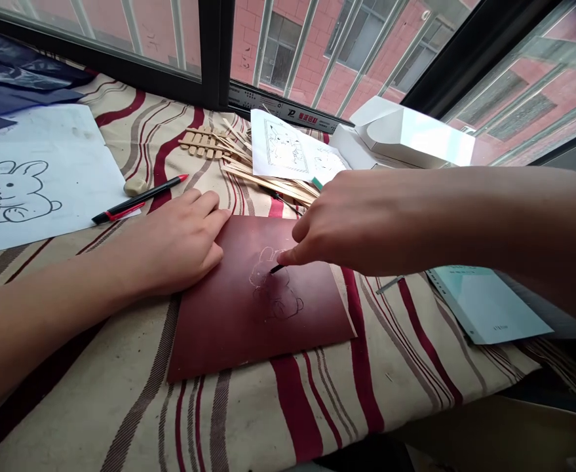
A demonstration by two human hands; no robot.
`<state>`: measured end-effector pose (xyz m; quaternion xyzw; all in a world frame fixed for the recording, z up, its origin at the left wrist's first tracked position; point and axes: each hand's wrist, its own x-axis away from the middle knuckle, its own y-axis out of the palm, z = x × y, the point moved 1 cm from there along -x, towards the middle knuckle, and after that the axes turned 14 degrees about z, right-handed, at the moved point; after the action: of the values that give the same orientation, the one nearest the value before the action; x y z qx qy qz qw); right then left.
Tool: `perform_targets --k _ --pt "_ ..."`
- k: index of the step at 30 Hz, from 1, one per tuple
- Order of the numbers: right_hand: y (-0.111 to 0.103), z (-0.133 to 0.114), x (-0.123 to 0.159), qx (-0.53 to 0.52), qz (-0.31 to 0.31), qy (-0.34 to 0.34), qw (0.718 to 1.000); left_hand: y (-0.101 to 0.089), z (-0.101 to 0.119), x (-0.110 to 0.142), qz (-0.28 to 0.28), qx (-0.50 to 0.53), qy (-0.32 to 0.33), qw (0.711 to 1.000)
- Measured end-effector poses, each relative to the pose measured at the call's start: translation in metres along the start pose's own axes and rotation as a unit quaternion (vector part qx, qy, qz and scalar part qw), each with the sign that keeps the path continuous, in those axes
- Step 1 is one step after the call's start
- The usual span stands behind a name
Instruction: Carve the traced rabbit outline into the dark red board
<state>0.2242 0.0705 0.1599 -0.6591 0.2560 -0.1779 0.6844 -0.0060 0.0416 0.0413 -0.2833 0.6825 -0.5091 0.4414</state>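
Observation:
A dark red sheet point(229, 321) lies on the striped cloth, with a faint rabbit outline point(274, 292) scratched into it. My left hand point(174, 242) rests flat on the sheet's upper left corner, fingers stretched out, pressing it down. My right hand point(351, 219) reaches in from the right, fingers pinched on a thin dark-tipped tool point(276, 269). The tool's tip touches the rabbit outline near its head. Most of the tool is hidden inside the hand.
A white paper with a drawn rabbit point(17, 190) lies at the left, a red and black pen point(137, 198) beside it. Wooden sticks point(248, 167), a printed sheet point(292, 151) and a white box point(405, 134) lie by the window. A pale blue booklet point(489, 305) lies at the right.

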Motion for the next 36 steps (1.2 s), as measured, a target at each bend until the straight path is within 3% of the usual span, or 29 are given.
perform_targets --k 3,9,14,16,17,18,19,21,23,24,25,27,28,30,32,34,36 --pt "-0.002 -0.006 -0.002 0.052 -0.136 -0.127 0.981 0.000 -0.001 0.001 -0.004 0.001 0.008 1.000" --pt "0.001 0.010 -0.001 0.006 -0.128 -0.130 0.983 0.000 -0.006 0.002 0.026 0.007 0.023 0.999" --pt "0.025 0.045 0.022 -0.221 -0.143 -0.090 0.961 0.002 -0.008 0.003 0.037 0.029 0.022 0.999" --pt "0.039 0.052 0.039 -0.323 -0.083 -0.024 0.942 0.003 -0.008 0.004 0.032 0.033 0.016 0.999" --pt "0.046 0.052 0.047 -0.392 -0.042 0.028 0.919 0.004 -0.008 0.004 0.029 0.033 0.013 0.999" --pt "0.052 0.051 0.054 -0.464 0.024 0.111 0.878 0.004 -0.008 0.004 0.026 0.033 0.011 0.999" --pt "0.058 0.047 0.059 -0.524 0.048 0.177 0.832 0.004 -0.007 0.004 0.023 0.033 0.009 0.999" --pt "0.068 0.035 0.062 -0.595 0.019 0.240 0.767 0.004 -0.007 0.004 0.021 0.030 0.009 0.999" --pt "0.076 0.021 0.056 -0.631 -0.067 0.237 0.736 0.004 -0.007 0.005 0.022 0.027 0.010 0.999" --pt "0.080 0.017 0.051 -0.641 -0.080 0.231 0.727 0.003 -0.008 0.005 0.022 0.028 0.012 0.999" --pt "0.084 0.015 0.046 -0.650 -0.050 0.236 0.720 0.003 -0.008 0.005 0.023 0.029 0.014 0.999" --pt "0.090 0.016 0.038 -0.641 0.117 0.277 0.706 0.004 -0.008 0.005 0.024 0.032 0.018 0.999" --pt "0.094 0.017 0.036 -0.644 0.160 0.284 0.692 0.004 -0.009 0.005 0.026 0.032 0.019 0.999" --pt "0.100 0.017 0.035 -0.664 0.122 0.254 0.693 0.004 -0.009 0.005 0.034 0.030 0.022 0.999" --pt "0.104 0.016 0.037 -0.649 0.085 0.209 0.727 0.004 -0.009 0.005 0.035 0.028 0.020 0.999" --pt "0.102 0.018 0.039 -0.589 0.169 0.203 0.764 0.005 -0.010 0.005 0.027 0.030 0.018 0.999" --pt "0.098 0.021 0.042 -0.570 0.247 0.210 0.755 0.007 -0.010 0.007 0.030 0.030 0.015 0.999"
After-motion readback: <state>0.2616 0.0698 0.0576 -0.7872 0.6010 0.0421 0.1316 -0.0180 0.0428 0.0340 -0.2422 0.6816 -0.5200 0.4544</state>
